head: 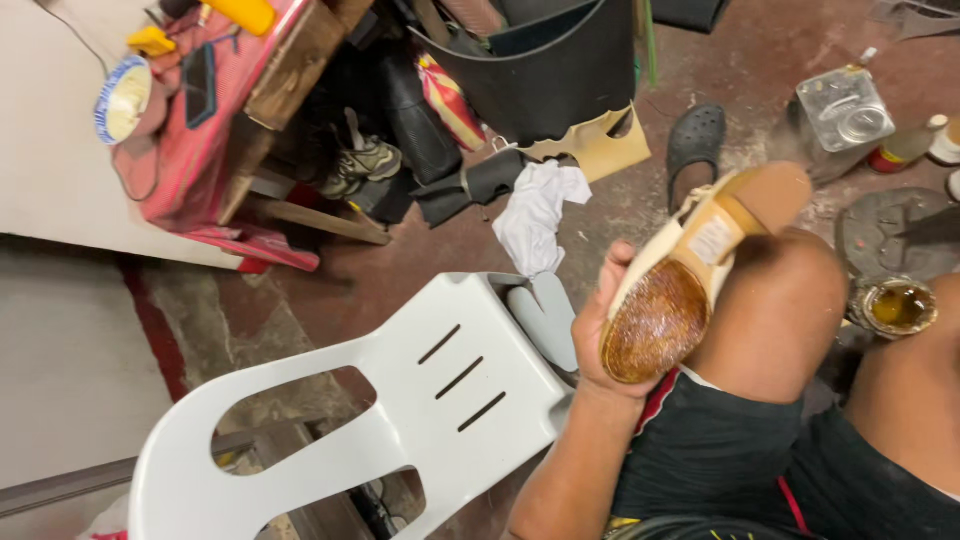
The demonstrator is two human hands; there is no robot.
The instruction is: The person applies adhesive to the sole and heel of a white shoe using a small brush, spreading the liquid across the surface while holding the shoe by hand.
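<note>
Shoe (690, 275), heeled, cream upper, tan sole turned up toward the camera; glossy brown, glue-wet forepart at the 7 o'clock end, block heel at the 1 o'clock end, pale label patch on the waist of the sole. Lay propped against the person's bare knee (775, 300), right of frame centre.

Left hand (600, 335): wrapped around the shoe's forepart from the 9 o'clock side, fingers curled behind the upper, thumb along the edge; closed in a firm hold on the shoe. Forearm ran down toward 6 o'clock.

Right hand: out of frame; its state could not be seen.

Surroundings, by clock direction from the shoe:
- 9 o'clock: white plastic chair (400, 400), slotted back, tipped toward the camera; grey insole-shaped pieces (545, 320) lay on its seat, just beside the left hand.
- 11 o'clock: crumpled white cloth (535, 215) on the floor; beyond it a black bucket (550, 70) and a cut tan sheet (600, 145).
- 12 o'clock: black clog (695, 140).
- 1 o'clock: clear square jar (845, 110); small bottles (910, 145) beside it.
- 3 o'clock: open tin of amber glue (897, 305), near the knee; dark round slab (900, 230) behind it.
- 10 o'clock, well apart: red table (190, 170) bearing a blue-rimmed bowl (120, 100) and a phone (198, 85); a worn sneaker (365, 165) beneath.
</note>
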